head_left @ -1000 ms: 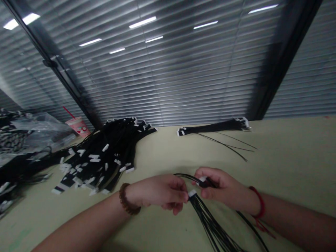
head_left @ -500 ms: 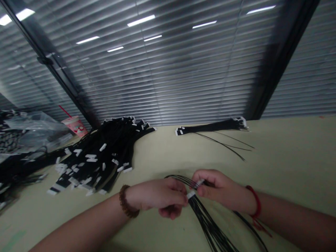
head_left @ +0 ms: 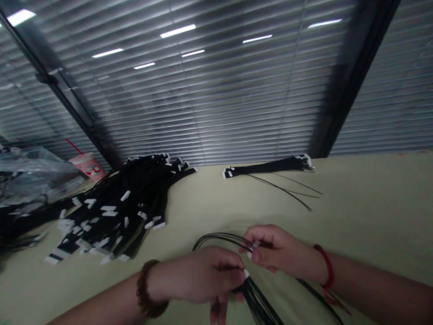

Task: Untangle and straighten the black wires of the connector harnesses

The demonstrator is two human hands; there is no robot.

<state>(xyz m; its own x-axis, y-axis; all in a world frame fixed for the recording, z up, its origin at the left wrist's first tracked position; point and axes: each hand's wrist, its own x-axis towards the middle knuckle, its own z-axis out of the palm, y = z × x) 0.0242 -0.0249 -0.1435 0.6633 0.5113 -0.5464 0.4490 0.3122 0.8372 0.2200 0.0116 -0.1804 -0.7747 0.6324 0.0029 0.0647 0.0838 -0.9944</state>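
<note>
My left hand (head_left: 209, 277), a beaded bracelet at its wrist, pinches a white connector (head_left: 246, 274) from which a bundle of black wires (head_left: 260, 301) runs down to the bottom edge. To its upper right, my right hand (head_left: 275, 247), with a red cord bracelet, is closed on a second white connector (head_left: 250, 254). Several thin black wires (head_left: 219, 234) arch from that connector to the left, behind my left hand. A black cable (head_left: 320, 295) trails below my right wrist. The two connectors are apart.
A large pile of black cables (head_left: 135, 189) with white connectors lies at the left. Near the window blinds (head_left: 230, 113) rests a smaller cable bundle (head_left: 267, 169) with loose wires. A pink cup (head_left: 88, 167) with a red straw and a clear plastic bag (head_left: 34, 171) stand at the far left.
My left hand has moved down and slightly left with its connector, widening the gap to my right hand. More of the arched wires shows. The view has shifted slightly.
</note>
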